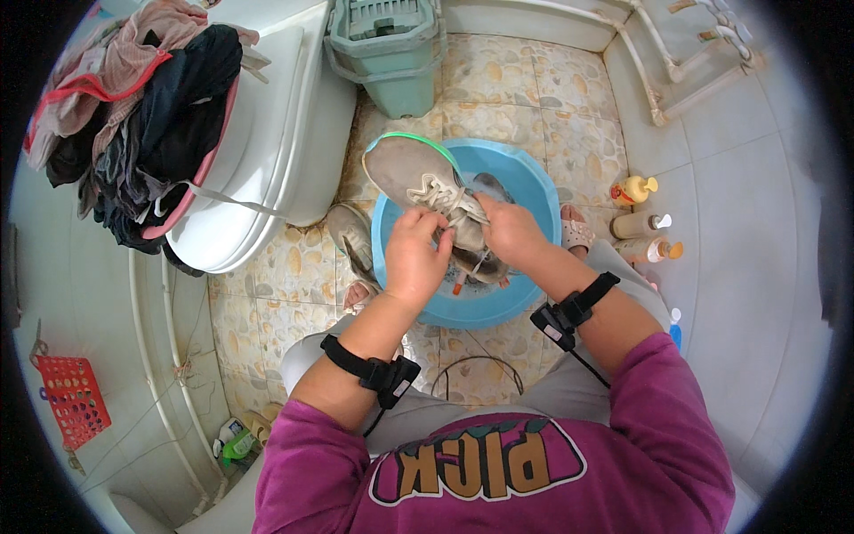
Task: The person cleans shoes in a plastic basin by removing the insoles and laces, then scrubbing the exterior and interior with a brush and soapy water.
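Observation:
I see a grey-beige sneaker [400, 167] with a green-edged sole, held tilted over a round blue plastic basin [534, 267]. Its toe points away from me to the upper left. My right hand [512, 230] grips the shoe's side near the lace rows. At the pale shoelaces [444, 195], the fingertips of my left hand [419, 257] pinch near the knot; the exact hold is partly hidden. Sudsy water lies in the basin beneath. A dark item [494, 185] there is mostly covered by the shoe and my right hand. An orange-tipped object [459, 284] shows below the shoe's heel.
Another sneaker [350, 233] rests on the tiled floor left of the basin. A green mop bucket [393, 67] stands behind. Clothes [167, 120] fill a pink basin on the white toilet [267, 167]. Several pump bottles [637, 225] line the right wall.

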The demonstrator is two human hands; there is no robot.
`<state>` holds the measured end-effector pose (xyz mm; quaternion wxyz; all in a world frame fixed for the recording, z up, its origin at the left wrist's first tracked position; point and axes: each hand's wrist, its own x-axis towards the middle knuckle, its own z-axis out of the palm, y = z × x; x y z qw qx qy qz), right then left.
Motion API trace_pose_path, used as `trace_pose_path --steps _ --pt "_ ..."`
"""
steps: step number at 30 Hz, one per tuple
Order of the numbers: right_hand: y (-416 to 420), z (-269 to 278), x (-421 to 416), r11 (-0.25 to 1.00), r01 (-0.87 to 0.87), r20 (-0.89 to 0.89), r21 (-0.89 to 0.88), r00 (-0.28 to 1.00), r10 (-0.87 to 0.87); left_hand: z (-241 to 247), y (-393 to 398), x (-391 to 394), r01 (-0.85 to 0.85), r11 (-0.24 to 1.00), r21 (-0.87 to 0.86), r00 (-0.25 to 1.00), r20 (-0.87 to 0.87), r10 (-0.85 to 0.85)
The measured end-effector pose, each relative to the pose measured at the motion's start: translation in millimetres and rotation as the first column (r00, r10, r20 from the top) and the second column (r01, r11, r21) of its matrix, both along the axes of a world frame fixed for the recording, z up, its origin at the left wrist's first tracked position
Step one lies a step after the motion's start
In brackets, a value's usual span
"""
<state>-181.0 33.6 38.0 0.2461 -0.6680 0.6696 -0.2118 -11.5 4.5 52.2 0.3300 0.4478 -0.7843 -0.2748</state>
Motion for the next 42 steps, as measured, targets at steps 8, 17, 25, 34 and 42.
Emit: trace_pose_path --steps 8,17,25,34,42 --pt "2.5 -2.5 0.1 0.999 -0.033 -0.07 -0.001 0.997 0.033 0.7 2.5 -5.1 0.107 0.991 -0.085 0.974 0.208 -0.087" --pt "2.6 -14.5 -15.0 0.997 -0.031 -0.173 0.068 0.984 0.043 14.9 -0.3 -1.8 0.333 0.493 0.804 0.943 -0.288 -0.167" --pt "-0.2 -17.9 -17.5 0.99 0.041 -0.118 0.135 0.993 -0.025 15.3 -4.4 10.2 0.424 0.201 0.883 0.834 -0.467 0.293" --pt "-7.8 -25.1 -33.5 0.932 0.233 -0.11 0.277 0.972 -0.21 13.0 -16.3 20.4 0.51 0.494 0.704 0.391 -0.701 0.596" --pt "3.1 -32.2 -34.7 0.964 0.109 -0.16 0.244 0.985 -0.071 14.7 -26.6 28.2 0.607 0.43 0.669 0.547 -0.744 0.385"
